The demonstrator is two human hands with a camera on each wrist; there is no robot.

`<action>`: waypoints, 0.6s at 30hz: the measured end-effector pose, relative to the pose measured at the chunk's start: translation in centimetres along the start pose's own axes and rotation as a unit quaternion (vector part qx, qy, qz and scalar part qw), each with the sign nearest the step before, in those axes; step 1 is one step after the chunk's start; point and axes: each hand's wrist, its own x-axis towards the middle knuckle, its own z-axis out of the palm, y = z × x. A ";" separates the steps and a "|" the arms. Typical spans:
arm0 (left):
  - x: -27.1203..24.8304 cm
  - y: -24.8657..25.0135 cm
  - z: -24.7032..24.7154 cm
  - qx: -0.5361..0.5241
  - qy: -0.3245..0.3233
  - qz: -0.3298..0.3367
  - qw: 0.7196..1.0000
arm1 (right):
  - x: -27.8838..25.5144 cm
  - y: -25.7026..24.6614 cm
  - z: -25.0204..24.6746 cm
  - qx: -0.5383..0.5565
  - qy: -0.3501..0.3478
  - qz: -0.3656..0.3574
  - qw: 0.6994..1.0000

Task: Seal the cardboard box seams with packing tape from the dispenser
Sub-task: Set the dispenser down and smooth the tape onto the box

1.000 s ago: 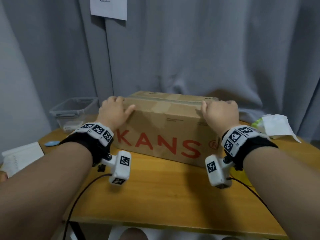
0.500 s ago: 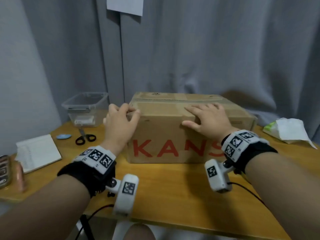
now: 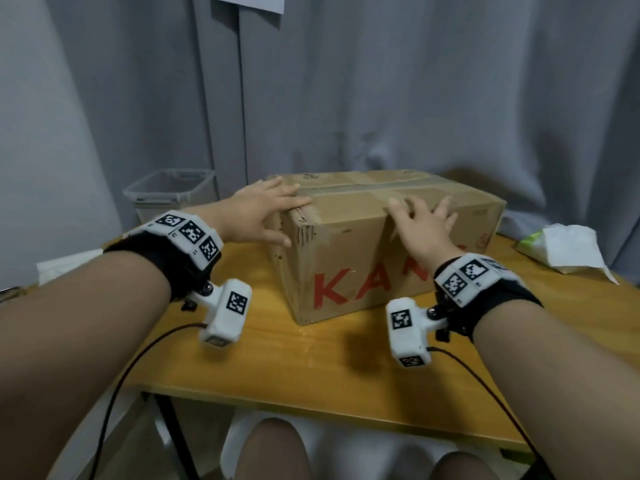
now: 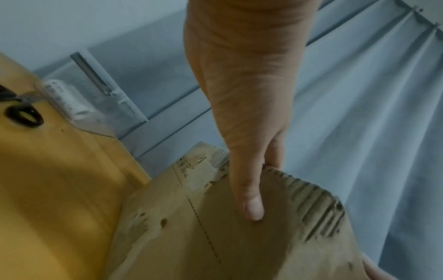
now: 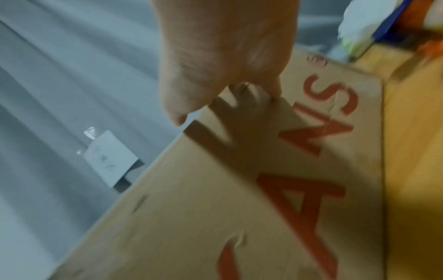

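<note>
Left hand (image 3: 256,216) on cardboard box (image 3: 349,251)

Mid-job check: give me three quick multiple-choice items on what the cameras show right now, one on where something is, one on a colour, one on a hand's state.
1. Where is the clear plastic bin?
A. left of the cardboard box
B. on top of the box
C. under the table

2. What colour are the box's large letters?
A. blue
B. red
C. black

3. How does the left hand meet the box?
A. fist in the air
B. pinching tape
C. fingers straight on its top corner

Answers: 1 A, the bin stands beside the box's left end; 2 B, the print is red; 3 C, the fingers lie flat on the corner, thumb on the end face.
</note>
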 end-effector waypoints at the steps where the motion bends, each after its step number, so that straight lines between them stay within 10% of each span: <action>1: 0.1 0.2 0.2 -0.023 0.007 0.007 1.000 | -0.6 -0.7 0.3 0.012 -0.013 0.014 1.000; 18: 3.0 15.1 3.5 -0.010 0.292 0.088 0.952 | -0.6 4.9 -5.9 0.114 -0.033 -0.114 0.986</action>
